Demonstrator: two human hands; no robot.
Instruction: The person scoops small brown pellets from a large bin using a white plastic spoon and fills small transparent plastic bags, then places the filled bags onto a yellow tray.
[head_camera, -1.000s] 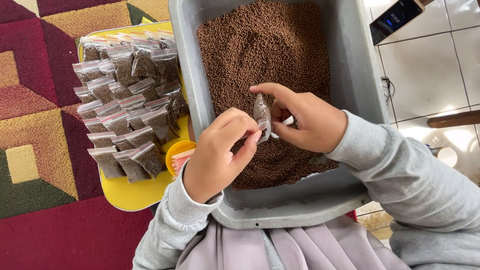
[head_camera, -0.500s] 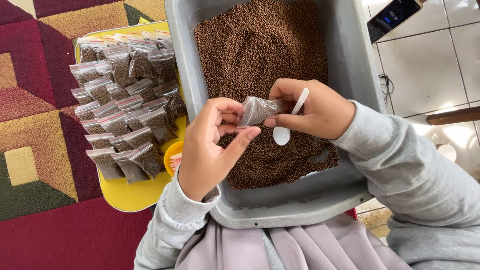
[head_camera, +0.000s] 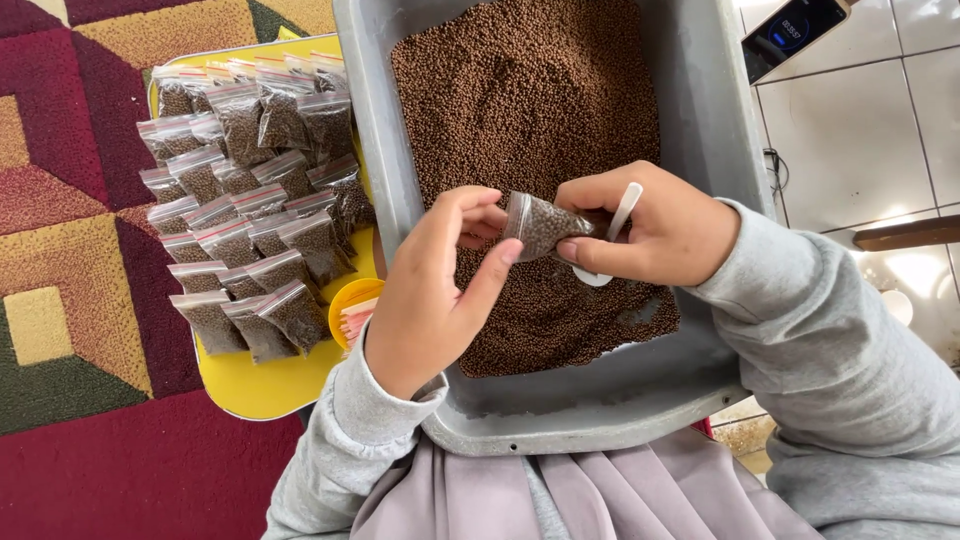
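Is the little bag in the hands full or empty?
Full: the small clear bag, held between both hands over the grey tub, bulges with brown pellets.

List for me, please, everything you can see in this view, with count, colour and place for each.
Tub: one, grey, centre, on the person's lap.
Pellets: a heap, brown, filling the tub.
Small bag: one, clear, partly filled with pellets, held over the tub between both hands.
Spoon: one, white, in the right hand.
Tray: one, yellow, left of the tub.
Filled bags: many, clear with red strips, in rows on the tray.
Small cup: one, yellow, between tray and tub.
Phone: one, dark, top right on the tiles.
Rug: one, patterned in red, yellow and green, left.
Left hand: pinching the bag's end.
Right hand: gripping bag and spoon.
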